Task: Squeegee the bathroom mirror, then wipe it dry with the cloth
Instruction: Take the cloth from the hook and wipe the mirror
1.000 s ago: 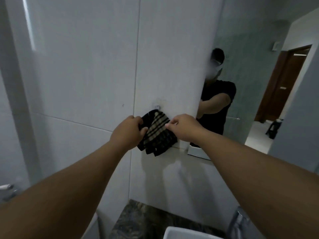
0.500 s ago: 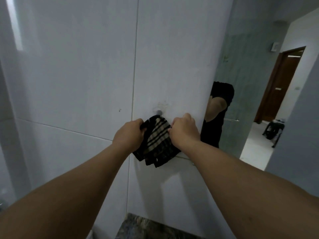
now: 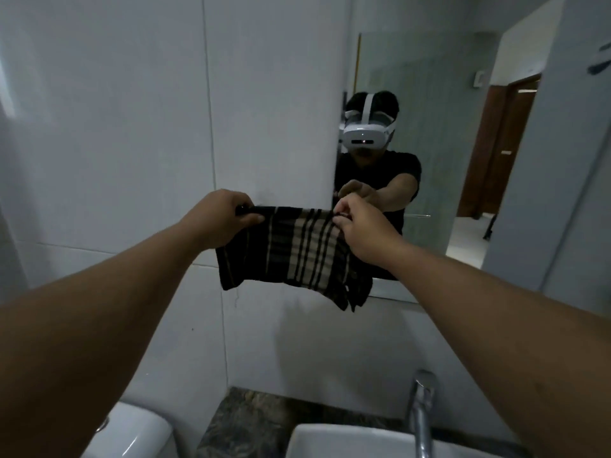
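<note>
A dark cloth (image 3: pixel 291 256) with beige stripes hangs spread out in front of the tiled wall. My left hand (image 3: pixel 221 219) pinches its upper left corner and my right hand (image 3: pixel 360 226) pinches its upper right corner, so the top edge is stretched level between them. The bathroom mirror (image 3: pixel 443 153) is on the wall to the right; the cloth's right end overlaps its lower left corner. The mirror reflects a person in a black shirt with a white headset. No squeegee is in view.
A white basin (image 3: pixel 334 441) with a chrome tap (image 3: pixel 421 414) sits below on a dark stone counter (image 3: pixel 244 421). A white toilet cistern (image 3: pixel 132 431) is at the lower left. The mirror reflects a brown door (image 3: pixel 499 150).
The cloth was bunched by a small wall hook between both hands. It is now off the wall and pulled out flat, my hands moved apart, and the view has swung right and down.
</note>
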